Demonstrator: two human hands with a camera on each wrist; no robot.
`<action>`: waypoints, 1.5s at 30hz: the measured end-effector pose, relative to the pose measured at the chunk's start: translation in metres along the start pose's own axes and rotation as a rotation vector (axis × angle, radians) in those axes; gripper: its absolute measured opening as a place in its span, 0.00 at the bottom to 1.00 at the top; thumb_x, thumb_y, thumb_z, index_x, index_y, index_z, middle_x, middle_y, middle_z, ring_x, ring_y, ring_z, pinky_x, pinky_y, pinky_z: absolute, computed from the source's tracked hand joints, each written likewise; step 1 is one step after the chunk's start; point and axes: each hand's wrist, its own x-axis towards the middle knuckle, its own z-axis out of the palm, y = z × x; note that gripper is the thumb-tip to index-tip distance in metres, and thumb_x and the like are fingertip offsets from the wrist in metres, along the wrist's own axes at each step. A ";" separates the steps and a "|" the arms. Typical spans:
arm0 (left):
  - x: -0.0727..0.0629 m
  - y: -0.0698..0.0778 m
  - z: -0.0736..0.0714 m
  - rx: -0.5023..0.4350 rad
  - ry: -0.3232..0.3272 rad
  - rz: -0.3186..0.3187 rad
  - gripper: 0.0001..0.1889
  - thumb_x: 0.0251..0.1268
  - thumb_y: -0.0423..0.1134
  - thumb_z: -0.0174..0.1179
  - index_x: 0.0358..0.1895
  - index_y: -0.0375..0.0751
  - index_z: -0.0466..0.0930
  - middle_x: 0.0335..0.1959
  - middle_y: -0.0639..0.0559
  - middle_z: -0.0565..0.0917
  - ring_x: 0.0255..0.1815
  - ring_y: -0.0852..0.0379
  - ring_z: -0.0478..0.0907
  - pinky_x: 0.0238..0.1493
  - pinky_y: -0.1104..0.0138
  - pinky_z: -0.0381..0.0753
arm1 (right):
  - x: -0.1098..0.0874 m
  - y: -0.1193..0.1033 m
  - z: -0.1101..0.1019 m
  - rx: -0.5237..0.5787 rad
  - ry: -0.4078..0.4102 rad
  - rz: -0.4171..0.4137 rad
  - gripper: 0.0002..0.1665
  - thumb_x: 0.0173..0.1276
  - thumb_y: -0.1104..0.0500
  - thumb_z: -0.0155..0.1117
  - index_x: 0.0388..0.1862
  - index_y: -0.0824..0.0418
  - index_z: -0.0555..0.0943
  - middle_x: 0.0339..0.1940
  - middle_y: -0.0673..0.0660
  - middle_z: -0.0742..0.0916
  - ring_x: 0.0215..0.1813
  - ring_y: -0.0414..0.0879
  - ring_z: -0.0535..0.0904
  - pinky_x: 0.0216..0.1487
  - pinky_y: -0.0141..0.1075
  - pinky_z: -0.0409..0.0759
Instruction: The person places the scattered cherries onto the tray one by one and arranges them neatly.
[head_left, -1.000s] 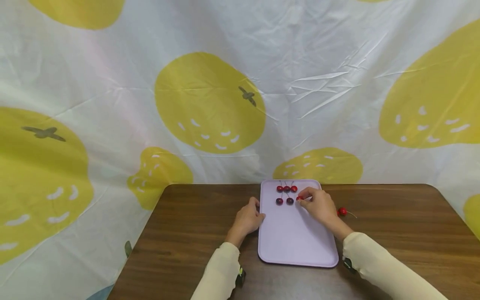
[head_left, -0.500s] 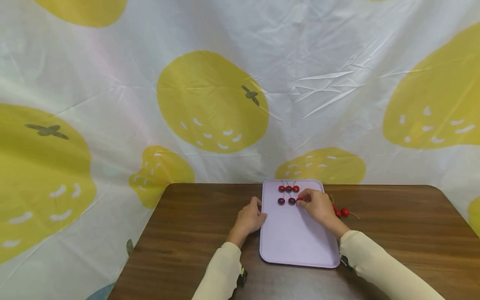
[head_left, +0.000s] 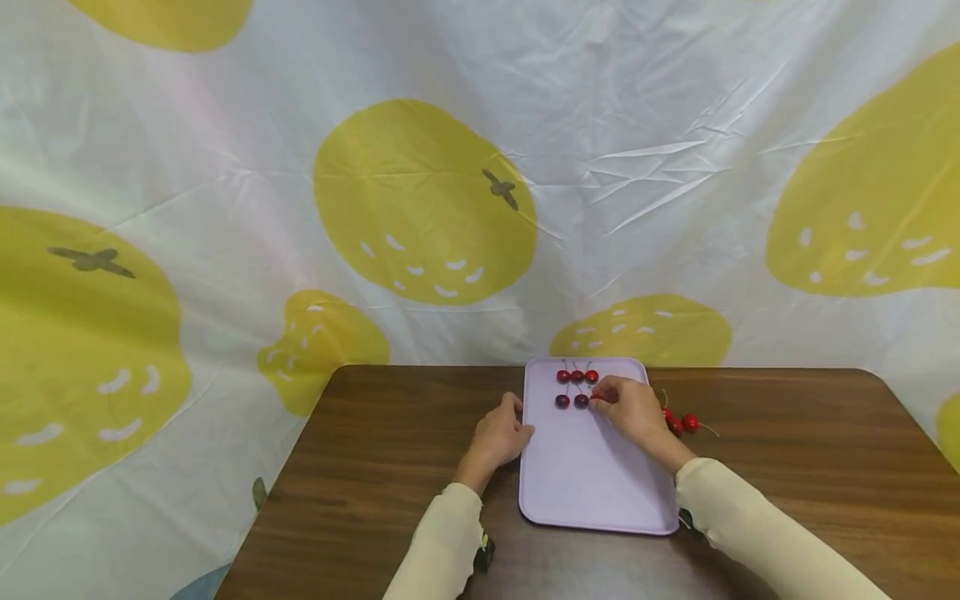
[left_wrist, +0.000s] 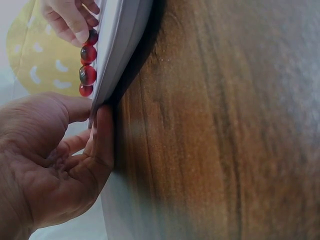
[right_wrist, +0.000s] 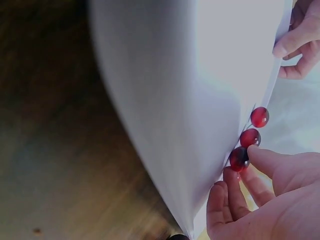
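A pale lilac tray (head_left: 592,479) lies lengthwise on the table. My left hand (head_left: 497,431) grips its left edge; in the left wrist view the thumb is at the rim and the fingers are against the outer side. My right hand (head_left: 634,412) reaches over the tray from the right and pinches a red cherry (right_wrist: 239,159) between thumb and fingers. That cherry sits at the right end of a second row, close beside a dark cherry (head_left: 581,401) and another dark cherry (head_left: 562,402). Behind them, three stemmed cherries (head_left: 577,377) form a back row.
Several loose cherries (head_left: 690,422) with stems lie on the brown wooden table (head_left: 787,467) just right of the tray, partly behind my right hand. A white cloth with yellow fruit prints (head_left: 423,200) hangs behind the table's far edge.
My right hand has edged slightly left with the cherry, closing up to the neighbouring dark one. More of the loose cherries on the right now show. The left hand stays at the tray edge.
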 end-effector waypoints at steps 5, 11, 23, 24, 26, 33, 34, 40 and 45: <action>0.000 0.000 0.000 -0.008 -0.005 -0.005 0.18 0.72 0.41 0.66 0.58 0.41 0.73 0.35 0.48 0.85 0.35 0.53 0.81 0.41 0.58 0.80 | 0.002 0.000 0.001 -0.006 -0.010 -0.012 0.08 0.66 0.60 0.76 0.42 0.60 0.89 0.35 0.60 0.92 0.40 0.53 0.87 0.42 0.47 0.80; 0.001 0.001 0.001 -0.003 -0.009 -0.004 0.17 0.73 0.41 0.66 0.58 0.42 0.73 0.36 0.48 0.86 0.35 0.53 0.82 0.40 0.59 0.80 | 0.002 0.002 0.001 -0.014 -0.007 -0.021 0.10 0.64 0.59 0.77 0.44 0.59 0.89 0.35 0.59 0.92 0.41 0.54 0.87 0.41 0.48 0.79; 0.000 0.003 0.004 0.003 -0.010 -0.025 0.17 0.73 0.42 0.66 0.58 0.42 0.73 0.37 0.48 0.86 0.36 0.52 0.82 0.41 0.58 0.81 | -0.002 0.000 -0.002 -0.025 -0.028 -0.051 0.15 0.62 0.64 0.77 0.48 0.61 0.89 0.37 0.61 0.93 0.42 0.56 0.89 0.43 0.51 0.82; 0.000 0.003 0.004 0.004 -0.012 -0.028 0.17 0.73 0.42 0.65 0.59 0.42 0.73 0.37 0.48 0.86 0.36 0.53 0.82 0.41 0.58 0.81 | -0.003 0.000 -0.003 -0.026 -0.028 -0.051 0.14 0.62 0.64 0.77 0.48 0.60 0.89 0.37 0.61 0.93 0.42 0.56 0.89 0.44 0.51 0.82; 0.000 0.003 0.005 0.003 -0.016 -0.033 0.17 0.74 0.42 0.65 0.59 0.43 0.73 0.37 0.48 0.86 0.36 0.53 0.81 0.41 0.58 0.80 | -0.003 -0.001 -0.003 -0.026 -0.026 -0.052 0.14 0.62 0.64 0.77 0.48 0.60 0.89 0.37 0.61 0.92 0.42 0.56 0.89 0.43 0.51 0.82; 0.000 0.004 0.004 0.008 -0.010 -0.026 0.18 0.74 0.42 0.65 0.59 0.42 0.73 0.37 0.48 0.86 0.36 0.52 0.82 0.41 0.58 0.81 | -0.004 -0.001 -0.005 -0.040 -0.014 -0.046 0.17 0.62 0.62 0.78 0.51 0.60 0.89 0.37 0.63 0.89 0.41 0.54 0.85 0.37 0.46 0.77; 0.000 0.004 0.003 0.009 -0.009 -0.028 0.18 0.74 0.42 0.65 0.59 0.42 0.73 0.37 0.48 0.86 0.36 0.52 0.82 0.42 0.58 0.81 | -0.004 -0.001 -0.006 -0.042 -0.010 -0.046 0.18 0.62 0.62 0.78 0.52 0.60 0.89 0.39 0.64 0.89 0.41 0.55 0.85 0.38 0.47 0.78; 0.000 0.004 0.002 0.011 -0.015 -0.044 0.18 0.74 0.43 0.65 0.59 0.43 0.73 0.37 0.48 0.86 0.36 0.53 0.81 0.42 0.58 0.80 | -0.013 -0.006 -0.022 -0.044 0.047 -0.020 0.21 0.65 0.56 0.77 0.56 0.61 0.86 0.49 0.66 0.90 0.48 0.61 0.86 0.47 0.56 0.81; 0.002 0.003 0.003 0.020 -0.007 -0.036 0.17 0.74 0.43 0.65 0.59 0.43 0.73 0.37 0.48 0.87 0.36 0.52 0.82 0.42 0.58 0.81 | -0.028 -0.006 -0.049 -0.064 0.072 0.109 0.24 0.69 0.49 0.73 0.58 0.61 0.83 0.44 0.61 0.87 0.42 0.55 0.83 0.35 0.45 0.75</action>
